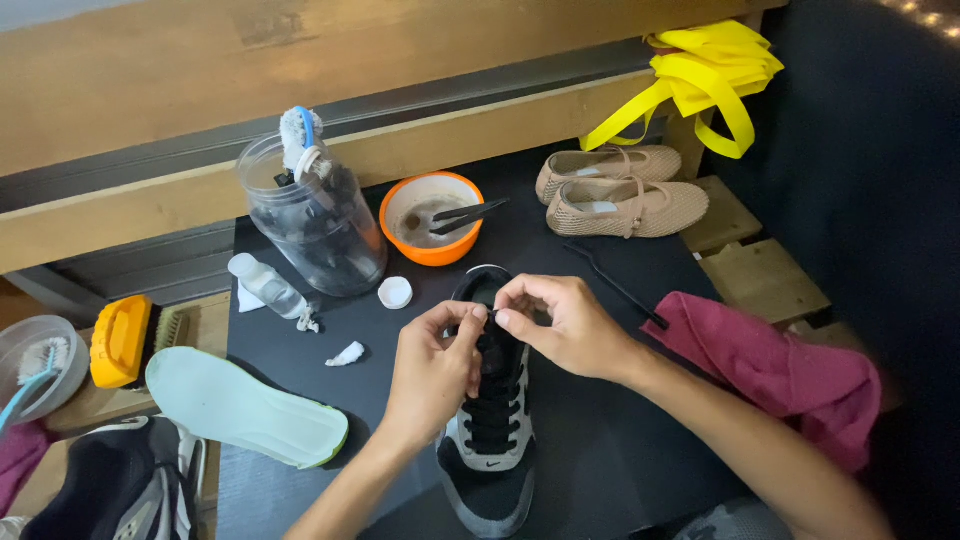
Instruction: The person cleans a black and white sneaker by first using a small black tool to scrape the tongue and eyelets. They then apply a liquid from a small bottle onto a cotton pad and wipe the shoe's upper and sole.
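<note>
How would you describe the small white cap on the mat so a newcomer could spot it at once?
Start at the black mat. Find the orange bowl near its back edge; the white cap lies just in front of it, beside the clear jar. It is round, unlike the crumpled white scrap nearby.

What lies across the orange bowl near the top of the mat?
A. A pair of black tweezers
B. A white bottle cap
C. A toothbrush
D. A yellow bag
A: a pair of black tweezers rests across the rim of the orange bowl.

Black-grey sneaker (490, 440), orange bowl (432, 218), yellow bag (705, 75)
</note>
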